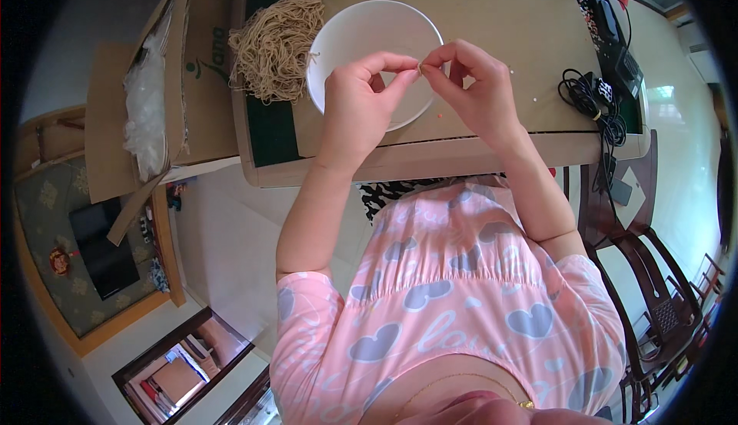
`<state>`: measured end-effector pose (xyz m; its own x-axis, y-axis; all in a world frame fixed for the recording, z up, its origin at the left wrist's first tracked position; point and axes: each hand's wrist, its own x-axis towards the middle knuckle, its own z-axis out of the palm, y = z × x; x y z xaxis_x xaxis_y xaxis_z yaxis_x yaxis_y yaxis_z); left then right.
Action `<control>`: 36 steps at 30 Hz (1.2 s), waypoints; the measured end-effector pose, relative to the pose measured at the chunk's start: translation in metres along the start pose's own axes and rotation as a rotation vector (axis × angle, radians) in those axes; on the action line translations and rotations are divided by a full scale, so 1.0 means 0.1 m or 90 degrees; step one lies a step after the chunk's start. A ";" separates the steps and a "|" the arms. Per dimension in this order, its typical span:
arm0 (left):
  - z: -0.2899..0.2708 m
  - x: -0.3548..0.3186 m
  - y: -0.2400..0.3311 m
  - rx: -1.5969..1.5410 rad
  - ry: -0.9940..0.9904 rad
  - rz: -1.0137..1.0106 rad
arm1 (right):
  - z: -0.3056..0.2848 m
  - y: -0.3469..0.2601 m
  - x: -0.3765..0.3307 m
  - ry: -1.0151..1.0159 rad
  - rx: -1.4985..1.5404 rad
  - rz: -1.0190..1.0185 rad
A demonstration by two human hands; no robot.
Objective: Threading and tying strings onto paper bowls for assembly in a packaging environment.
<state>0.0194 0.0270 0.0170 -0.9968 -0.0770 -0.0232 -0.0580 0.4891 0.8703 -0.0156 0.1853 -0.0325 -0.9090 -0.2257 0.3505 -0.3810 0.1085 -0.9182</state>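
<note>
White bowl [361,37] on the table [492,10]; something tiny was pinched above it.
Left hand [361,98] and right hand [473,87] were met fingertip to fingertip, both closed on a bead-sized item barely visible; threading seemed underway, steady alignment needed. Cord [277,41] lay beside the bowl.

Whatever the left hand [361,94] and right hand [473,87] pinch is too small to tell.

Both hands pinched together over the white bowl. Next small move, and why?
Probably keep the pinch and draw the hands slightly apart. The left hand and right hand meet fingertip to fingertip over the white bowl, apparently on something too small to identify. The cord bundle lies untouched beside it.
</note>
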 end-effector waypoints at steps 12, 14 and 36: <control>-0.04 -0.08 -0.02 0.009 0.078 0.037 | -0.07 -0.16 -0.01 -0.073 -0.040 0.026; -0.05 -0.11 -0.01 -0.001 0.082 0.033 | -0.07 -0.18 -0.01 -0.088 -0.091 -0.021; -0.04 -0.16 -0.13 -0.033 0.099 0.058 | 0.06 -0.22 -0.04 -0.061 -0.145 -0.017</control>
<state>0.0359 0.0180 0.0077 -0.9768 -0.1704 0.1293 0.0382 0.4557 0.8893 -0.0022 0.1783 -0.0147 -0.8822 -0.3213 0.3441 -0.4423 0.3151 -0.8397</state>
